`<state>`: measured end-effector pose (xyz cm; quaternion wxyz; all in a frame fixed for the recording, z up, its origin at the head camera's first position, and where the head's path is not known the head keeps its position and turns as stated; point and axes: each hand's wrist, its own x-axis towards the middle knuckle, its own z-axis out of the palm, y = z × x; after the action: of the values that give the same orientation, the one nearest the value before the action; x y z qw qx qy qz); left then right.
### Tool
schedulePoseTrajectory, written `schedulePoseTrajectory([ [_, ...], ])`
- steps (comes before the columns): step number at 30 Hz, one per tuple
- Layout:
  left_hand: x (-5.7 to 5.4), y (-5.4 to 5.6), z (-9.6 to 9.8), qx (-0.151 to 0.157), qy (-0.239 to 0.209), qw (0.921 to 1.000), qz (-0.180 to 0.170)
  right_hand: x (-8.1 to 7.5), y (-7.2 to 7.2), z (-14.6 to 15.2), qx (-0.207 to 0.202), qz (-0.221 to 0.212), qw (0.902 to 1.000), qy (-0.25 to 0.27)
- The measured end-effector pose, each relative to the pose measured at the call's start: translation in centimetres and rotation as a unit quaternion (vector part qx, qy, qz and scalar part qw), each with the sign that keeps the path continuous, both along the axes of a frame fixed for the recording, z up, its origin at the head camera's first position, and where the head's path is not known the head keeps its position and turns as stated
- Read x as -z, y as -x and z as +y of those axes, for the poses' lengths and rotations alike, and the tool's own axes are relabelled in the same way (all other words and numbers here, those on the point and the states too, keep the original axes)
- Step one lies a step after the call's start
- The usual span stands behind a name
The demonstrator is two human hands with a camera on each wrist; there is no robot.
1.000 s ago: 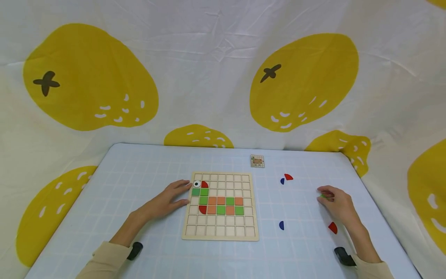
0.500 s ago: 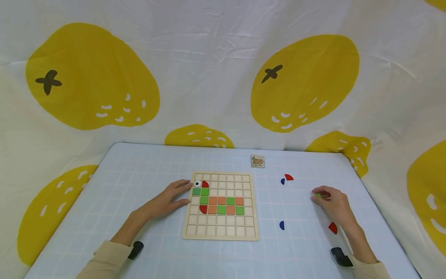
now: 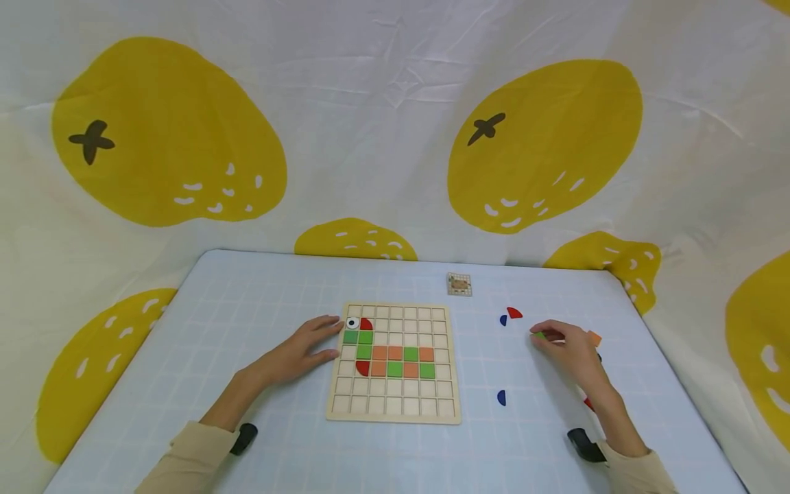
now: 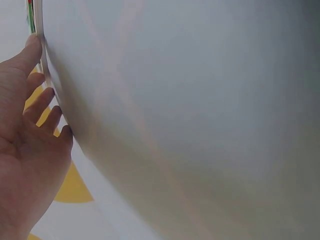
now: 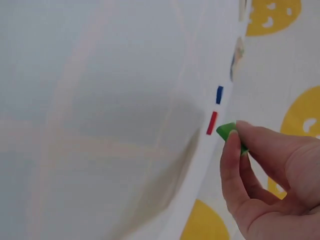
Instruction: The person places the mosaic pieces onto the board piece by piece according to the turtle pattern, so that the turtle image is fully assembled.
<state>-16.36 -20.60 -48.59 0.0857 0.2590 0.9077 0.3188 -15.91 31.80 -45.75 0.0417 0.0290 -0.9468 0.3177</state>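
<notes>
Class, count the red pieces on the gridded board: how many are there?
2: one red piece right of the eye tile, another red piece lower down, directly below a green tile.

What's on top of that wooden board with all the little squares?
On the wooden grid board sit a white eye piece, two red quarter-circles, green tiles and orange tiles. What's under those pieces is covered, so I can't see it.

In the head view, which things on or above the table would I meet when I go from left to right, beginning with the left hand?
Left hand → grid board → nearest blue piece → far red piece → right hand, pinching a green piece → orange piece.
</notes>
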Motion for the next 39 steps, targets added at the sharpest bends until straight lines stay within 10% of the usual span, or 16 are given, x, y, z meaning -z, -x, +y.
schedulePoseTrajectory([
  [39, -0.2, -0.1, 0.2, -0.007, 0.002, 0.9999, -0.012, -0.2, 2.5, -10.8, -0.091, 0.021, 0.9896, 0.11],
])
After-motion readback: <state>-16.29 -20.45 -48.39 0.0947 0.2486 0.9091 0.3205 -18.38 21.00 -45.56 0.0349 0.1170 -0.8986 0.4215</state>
